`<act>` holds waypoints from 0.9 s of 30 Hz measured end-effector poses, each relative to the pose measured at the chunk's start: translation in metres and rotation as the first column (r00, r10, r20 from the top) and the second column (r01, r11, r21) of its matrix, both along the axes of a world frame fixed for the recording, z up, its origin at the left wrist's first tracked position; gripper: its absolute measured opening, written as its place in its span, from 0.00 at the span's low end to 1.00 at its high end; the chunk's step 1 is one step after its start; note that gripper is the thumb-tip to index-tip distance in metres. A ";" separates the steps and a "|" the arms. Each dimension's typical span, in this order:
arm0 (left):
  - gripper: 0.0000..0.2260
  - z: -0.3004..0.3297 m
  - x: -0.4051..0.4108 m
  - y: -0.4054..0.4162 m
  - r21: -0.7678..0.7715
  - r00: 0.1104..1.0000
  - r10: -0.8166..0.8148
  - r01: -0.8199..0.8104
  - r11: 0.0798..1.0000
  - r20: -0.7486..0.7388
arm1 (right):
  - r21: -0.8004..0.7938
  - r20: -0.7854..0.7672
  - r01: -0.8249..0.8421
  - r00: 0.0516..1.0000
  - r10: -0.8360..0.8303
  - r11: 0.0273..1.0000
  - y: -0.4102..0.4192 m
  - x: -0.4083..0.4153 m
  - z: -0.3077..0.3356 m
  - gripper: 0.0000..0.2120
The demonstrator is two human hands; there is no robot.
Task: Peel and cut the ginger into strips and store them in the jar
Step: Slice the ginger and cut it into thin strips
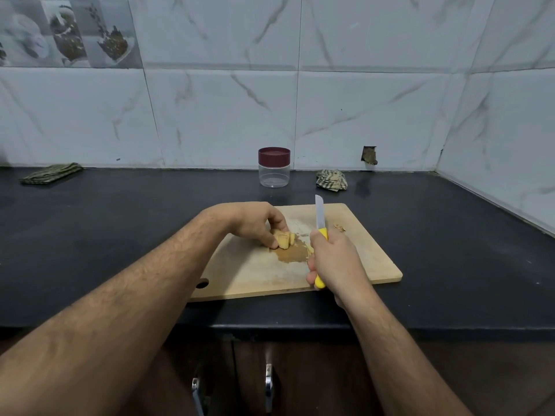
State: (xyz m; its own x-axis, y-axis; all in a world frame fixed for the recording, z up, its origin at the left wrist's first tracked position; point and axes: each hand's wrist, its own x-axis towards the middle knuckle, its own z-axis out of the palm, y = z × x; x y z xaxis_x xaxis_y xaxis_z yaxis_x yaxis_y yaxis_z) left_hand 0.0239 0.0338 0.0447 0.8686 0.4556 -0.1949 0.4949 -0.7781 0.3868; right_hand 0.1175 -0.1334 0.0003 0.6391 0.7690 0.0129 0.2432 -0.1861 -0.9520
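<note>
1. The ginger (283,239) is held down on the wooden cutting board (360,259) by the left hand (255,225); its fingers (274,244) are curled over the piece and pinch it against the board.
2. A damp brown stain is seen on the board just below the ginger, between the two hands.
3. The knife (320,219) is gripped by the right hand (335,261), whose fingers are wrapped tightly round the yellow handle; the handle's end shows below the fist.
4. The blade is pointed up and away from the person, just to the right of the left-hand fingers, and is not touching the ginger.
5. A few scraps of peel (340,227) lie on the board just right of the blade.
6. The jar (274,167), clear with a maroon lid screwed on, stands on the black bench (120,223) beyond the fingers, well apart from the board.
7. A crumpled checked cloth (331,180) lies right of the jar; a folded cloth (51,173) lies far left of the fingers, by the wall.
8. No brand, label or legible writing can be made out on the jar, knife or board.
</note>
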 end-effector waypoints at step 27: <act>0.03 -0.011 -0.017 0.005 0.016 0.863 0.278 -0.313 0.950 0.422 | -0.037 0.136 -0.015 0.991 0.019 0.999 0.002 -0.002 -0.001 0.13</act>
